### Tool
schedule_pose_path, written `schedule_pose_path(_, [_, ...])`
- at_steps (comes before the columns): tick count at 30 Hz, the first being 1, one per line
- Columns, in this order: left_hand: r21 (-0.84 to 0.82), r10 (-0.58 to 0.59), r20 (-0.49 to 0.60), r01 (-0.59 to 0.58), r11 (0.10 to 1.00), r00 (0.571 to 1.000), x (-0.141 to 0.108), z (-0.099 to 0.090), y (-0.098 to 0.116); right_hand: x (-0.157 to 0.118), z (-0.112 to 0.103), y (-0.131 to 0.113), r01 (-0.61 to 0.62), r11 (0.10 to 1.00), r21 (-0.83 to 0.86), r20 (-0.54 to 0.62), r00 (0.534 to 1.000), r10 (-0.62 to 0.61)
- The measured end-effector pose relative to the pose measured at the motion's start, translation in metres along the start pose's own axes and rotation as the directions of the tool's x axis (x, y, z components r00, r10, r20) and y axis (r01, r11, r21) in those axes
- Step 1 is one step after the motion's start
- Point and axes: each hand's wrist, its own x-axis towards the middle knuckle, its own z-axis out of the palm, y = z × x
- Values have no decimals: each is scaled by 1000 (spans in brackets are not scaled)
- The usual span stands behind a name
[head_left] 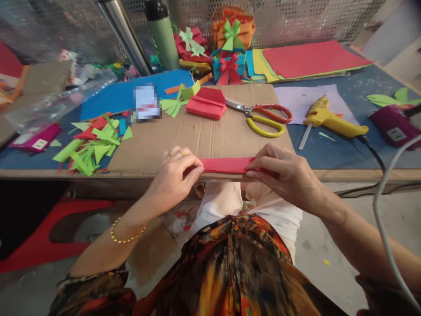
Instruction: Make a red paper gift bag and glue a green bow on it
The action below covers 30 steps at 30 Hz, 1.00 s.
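A red paper strip (pixel 225 165) stretches between my two hands at the front edge of the cardboard sheet (pixel 164 140). Its left end is pinched by my left hand (pixel 180 173), thumb against fingers. My right hand (pixel 279 171) grips the other end in the same way. Beyond the strip lies a small folded red paper box (pixel 207 104). To its right rest scissors (pixel 255 109) with one red and one yellow handle loop, blades pointing left.
A yellow glue gun (pixel 335 120) lies right of the cardboard, its cord running off the table edge. Green and red paper scraps (pixel 95 142) are heaped at left. Behind stand decorated paper baskets (pixel 228 66), a green bottle (pixel 163 39) and stacked coloured sheets (pixel 315 59).
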Motion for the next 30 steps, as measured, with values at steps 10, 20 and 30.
schedule_pose_path(10, [19, -136, 122, 134, 991, 983, 4, -4, 3, 15, -8, 9, -11, 997, -76, 168, 985, 24])
schedule_pose_path(20, [-26, -158, 142, 163, 986, 977, 9, -6, 1, 15, -22, 12, -237, 971, -5, 241, 943, 232])
schedule_pose_path(30, [31, -164, 83, 162, 986, 983, 8, -2, 2, 13, -18, 5, -318, 946, 66, 185, 935, 302])
